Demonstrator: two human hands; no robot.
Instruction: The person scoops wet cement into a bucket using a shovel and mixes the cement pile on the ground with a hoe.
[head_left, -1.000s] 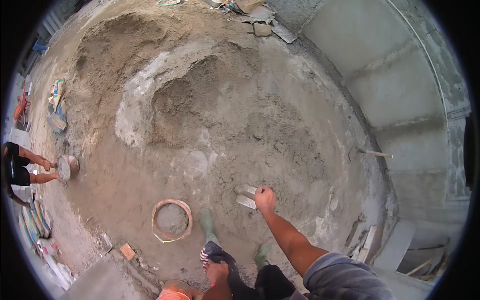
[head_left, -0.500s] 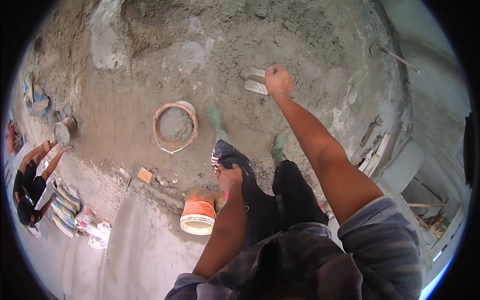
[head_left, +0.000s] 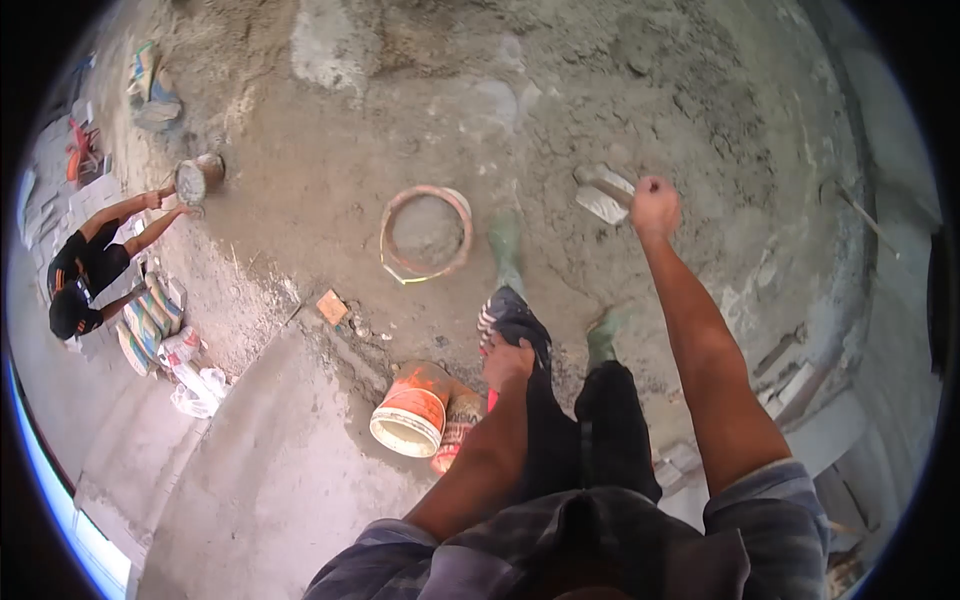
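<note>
My right hand (head_left: 656, 207) is closed around the handle of a trowel, its metal blade (head_left: 604, 195) against the rough wet mortar (head_left: 690, 140). My left hand (head_left: 507, 362) lies on my left knee, over the dark trousers, with the thumb apart and some fingers hidden. Just left of my green boot (head_left: 506, 245) stands a round bucket (head_left: 465, 235) with a reddish-brown rim and a wire handle. Grey mortar (head_left: 425, 229) fills the bucket.
A tilted orange-and-white bucket (head_left: 410, 415) lies near my left arm. At left a co-worker (head_left: 85, 270) holds a mortar-filled bucket (head_left: 200, 180), near stacked bags (head_left: 150, 320). A brick piece (head_left: 332, 307) lies on the floor. A stick (head_left: 865, 215) lies at right.
The view has swung, so most things sit farther right in it. My right hand still holds the trowel at the mortar. The left hand stays on the knee.
</note>
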